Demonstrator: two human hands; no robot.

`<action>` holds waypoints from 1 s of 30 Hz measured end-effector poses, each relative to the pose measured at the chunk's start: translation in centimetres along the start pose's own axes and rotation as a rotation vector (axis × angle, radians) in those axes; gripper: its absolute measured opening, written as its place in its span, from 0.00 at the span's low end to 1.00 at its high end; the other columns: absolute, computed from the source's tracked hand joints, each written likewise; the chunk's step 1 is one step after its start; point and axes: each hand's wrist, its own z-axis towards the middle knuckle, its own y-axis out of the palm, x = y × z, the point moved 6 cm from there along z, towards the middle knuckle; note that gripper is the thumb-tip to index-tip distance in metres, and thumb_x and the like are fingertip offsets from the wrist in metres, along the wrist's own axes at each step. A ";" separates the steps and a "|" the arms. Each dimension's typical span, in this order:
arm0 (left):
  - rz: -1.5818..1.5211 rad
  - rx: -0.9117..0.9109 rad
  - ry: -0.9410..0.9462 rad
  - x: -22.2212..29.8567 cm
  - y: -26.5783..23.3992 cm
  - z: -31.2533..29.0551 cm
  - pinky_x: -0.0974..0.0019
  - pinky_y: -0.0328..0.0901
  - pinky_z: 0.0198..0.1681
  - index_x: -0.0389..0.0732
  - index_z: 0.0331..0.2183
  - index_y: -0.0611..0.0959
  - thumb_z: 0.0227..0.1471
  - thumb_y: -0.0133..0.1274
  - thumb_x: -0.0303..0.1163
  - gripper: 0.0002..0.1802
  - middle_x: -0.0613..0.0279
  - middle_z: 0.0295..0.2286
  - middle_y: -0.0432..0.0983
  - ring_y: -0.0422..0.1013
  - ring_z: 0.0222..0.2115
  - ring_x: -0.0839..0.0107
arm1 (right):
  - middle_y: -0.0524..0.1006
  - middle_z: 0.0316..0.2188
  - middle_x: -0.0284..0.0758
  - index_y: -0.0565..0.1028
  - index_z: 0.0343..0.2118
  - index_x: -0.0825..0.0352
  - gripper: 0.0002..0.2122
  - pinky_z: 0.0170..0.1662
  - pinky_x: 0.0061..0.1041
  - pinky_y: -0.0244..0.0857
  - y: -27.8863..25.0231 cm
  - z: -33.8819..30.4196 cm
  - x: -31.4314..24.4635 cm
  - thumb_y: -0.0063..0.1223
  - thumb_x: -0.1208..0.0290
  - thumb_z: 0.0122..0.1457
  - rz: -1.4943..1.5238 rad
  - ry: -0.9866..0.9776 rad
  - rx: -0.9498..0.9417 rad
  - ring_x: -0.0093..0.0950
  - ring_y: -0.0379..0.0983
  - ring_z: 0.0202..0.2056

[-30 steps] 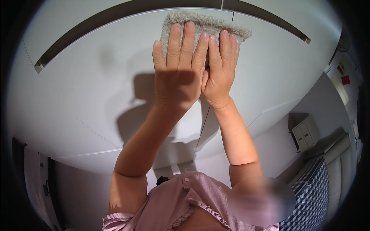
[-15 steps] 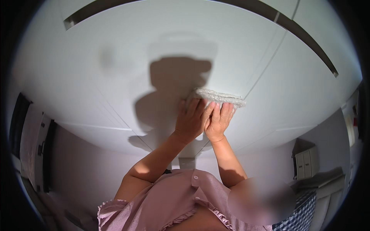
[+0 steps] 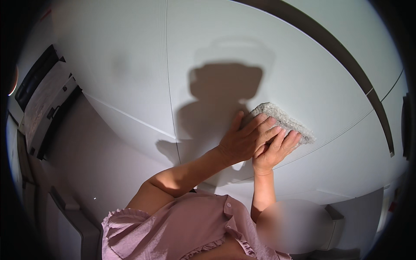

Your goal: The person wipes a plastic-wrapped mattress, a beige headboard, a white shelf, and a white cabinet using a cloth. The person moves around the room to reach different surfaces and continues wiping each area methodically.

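A folded, fluffy grey-white cloth lies pressed against a smooth white cabinet front. My left hand rests on its left part with the fingers slanting up to the right, the thumb apart from them. Beside and slightly below it, my right hand has its fingers on the cloth's lower right part. The two hands overlap where their fingers meet. Parts of the fingertips are sunk in the pile or hidden by it. A shadow of my head and arm falls on the panel, left of the cloth.
A long dark recessed slot curves along the upper right of the cabinet front. Thin seams divide the panels. At the far left stands dark-edged furniture, and a grey piece of furniture is at lower left.
The view has swung round, so the panel seams and slot look tilted. Both hands and the cloth have shifted right in the picture, and the cloth now slants down to the right.
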 end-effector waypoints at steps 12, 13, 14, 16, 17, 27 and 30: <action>0.105 0.109 -0.088 -4.9 -5.5 8.5 0.22 0.46 0.51 0.49 0.58 0.68 0.47 0.55 0.42 0.36 0.42 0.60 0.56 0.53 0.59 0.36 | 0.64 0.62 0.46 0.70 0.58 0.62 0.21 0.67 0.47 0.34 0.6 12.2 -2.7 0.47 0.68 0.62 0.230 -0.056 -0.041 0.45 0.52 0.66; 0.126 0.170 -0.091 -5.3 -6.0 9.1 0.25 0.44 0.53 0.49 0.57 0.70 0.48 0.54 0.41 0.33 0.46 0.59 0.58 0.55 0.59 0.42 | 0.64 0.62 0.45 0.70 0.58 0.61 0.21 0.67 0.47 0.32 0.8 13.2 -3.0 0.45 0.67 0.62 0.231 -0.066 -0.043 0.44 0.52 0.66; 0.148 0.231 -0.095 -5.8 -6.6 9.8 0.27 0.43 0.55 0.49 0.55 0.72 0.50 0.53 0.41 0.30 0.50 0.59 0.60 0.57 0.59 0.47 | 0.64 0.62 0.43 0.71 0.57 0.60 0.21 0.67 0.47 0.32 1.0 14.1 -3.3 0.46 0.67 0.61 0.218 -0.069 -0.052 0.43 0.53 0.66; 0.189 0.205 -0.095 -7.8 -8.0 10.7 0.25 0.39 0.57 0.44 0.56 0.70 0.52 0.51 0.41 0.30 0.43 0.59 0.58 0.54 0.60 0.41 | 0.65 0.62 0.41 0.73 0.56 0.60 0.20 0.67 0.47 0.31 2.2 16.1 -5.3 0.47 0.68 0.59 0.178 -0.080 -0.084 0.41 0.54 0.65; 0.381 0.223 -0.077 -9.7 -8.4 11.2 0.28 0.36 0.59 0.42 0.58 0.68 0.54 0.49 0.41 0.30 0.41 0.59 0.58 0.53 0.61 0.43 | 0.65 0.62 0.41 0.72 0.56 0.60 0.21 0.66 0.47 0.34 3.3 17.3 -6.8 0.46 0.71 0.58 0.158 -0.111 -0.066 0.43 0.55 0.65; 0.314 -0.120 -0.280 -14.4 -9.7 6.4 0.25 0.33 0.60 0.35 0.64 0.53 0.60 0.43 0.36 0.34 0.29 0.63 0.37 0.34 0.64 0.31 | 0.70 0.56 0.46 0.75 0.51 0.65 0.17 0.66 0.51 0.41 5.9 15.3 -12.9 0.45 0.70 0.60 0.176 -0.161 -0.074 0.46 0.63 0.60; 0.284 -0.138 -0.322 -15.2 -9.1 3.5 0.25 0.33 0.59 0.35 0.63 0.54 0.60 0.43 0.35 0.34 0.29 0.63 0.38 0.34 0.64 0.31 | 0.68 0.58 0.47 0.73 0.54 0.65 0.19 0.67 0.49 0.38 6.4 12.7 -13.5 0.44 0.70 0.60 0.187 -0.219 -0.237 0.46 0.61 0.61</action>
